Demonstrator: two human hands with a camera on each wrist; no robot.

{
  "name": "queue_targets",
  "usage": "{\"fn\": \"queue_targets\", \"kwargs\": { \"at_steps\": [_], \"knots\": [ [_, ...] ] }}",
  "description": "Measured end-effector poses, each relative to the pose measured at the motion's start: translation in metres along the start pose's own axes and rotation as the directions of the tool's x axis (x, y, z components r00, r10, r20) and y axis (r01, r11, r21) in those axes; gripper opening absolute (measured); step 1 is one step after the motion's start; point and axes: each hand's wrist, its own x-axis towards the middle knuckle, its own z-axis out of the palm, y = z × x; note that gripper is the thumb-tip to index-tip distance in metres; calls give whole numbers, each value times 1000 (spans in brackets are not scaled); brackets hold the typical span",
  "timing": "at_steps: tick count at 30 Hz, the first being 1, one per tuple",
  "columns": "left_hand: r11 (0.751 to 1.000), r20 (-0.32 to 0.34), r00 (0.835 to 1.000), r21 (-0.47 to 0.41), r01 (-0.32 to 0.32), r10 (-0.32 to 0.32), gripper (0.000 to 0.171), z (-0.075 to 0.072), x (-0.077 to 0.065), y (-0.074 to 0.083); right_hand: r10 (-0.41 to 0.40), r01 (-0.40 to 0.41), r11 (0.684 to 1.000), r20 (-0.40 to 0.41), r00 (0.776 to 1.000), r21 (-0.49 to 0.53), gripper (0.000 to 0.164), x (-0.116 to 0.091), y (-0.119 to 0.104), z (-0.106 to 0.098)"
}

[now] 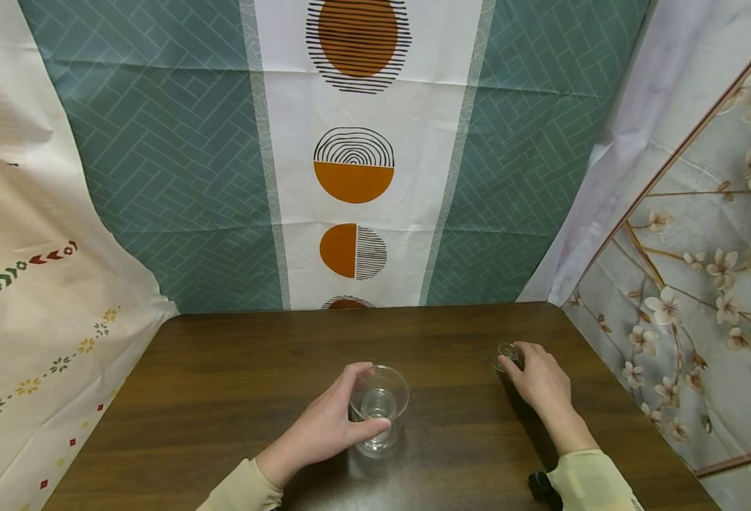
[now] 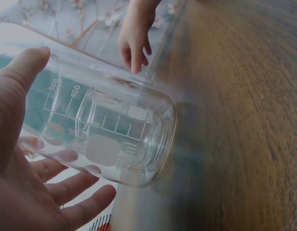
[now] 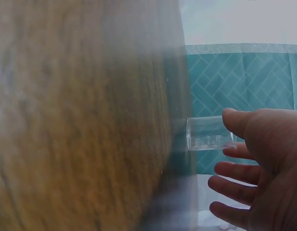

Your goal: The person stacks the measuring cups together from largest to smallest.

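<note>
A large clear glass beaker [image 1: 396, 404] with white markings stands upright on the table, a smaller beaker [image 2: 124, 120] nested inside it. My left hand [image 1: 327, 422] holds it near the rim, thumb on the near side and fingers round the far side; the lower fingers spread loosely in the left wrist view. Toward the table's far right stands a small clear beaker [image 3: 206, 134]. The thumb and index finger of my right hand [image 1: 544, 376] pinch it at its rim, while the other fingers stay apart from the glass.
Both beakers stand on a dark brown wooden table [image 1: 235, 383]. A teal and white patterned cloth [image 1: 177, 177] hangs behind its back edge. Floral cloth [image 1: 688, 284] borders the right side, and a cream embroidered cloth [image 1: 43, 284] the left.
</note>
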Motion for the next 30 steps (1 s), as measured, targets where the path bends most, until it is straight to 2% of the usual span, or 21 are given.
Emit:
{"fn": "queue_targets", "kwargs": {
  "at_steps": [13,30],
  "knots": [
    [1000,-1,1000,4,5,-5,86,-1,1,2,-21,21,1000,-41,999,0,55,-4,0,2],
    [1000,8,1000,-14,16,-16,87,-1,0,2,-25,26,1000,-71,997,12,55,-10,0,2]
  ]
}}
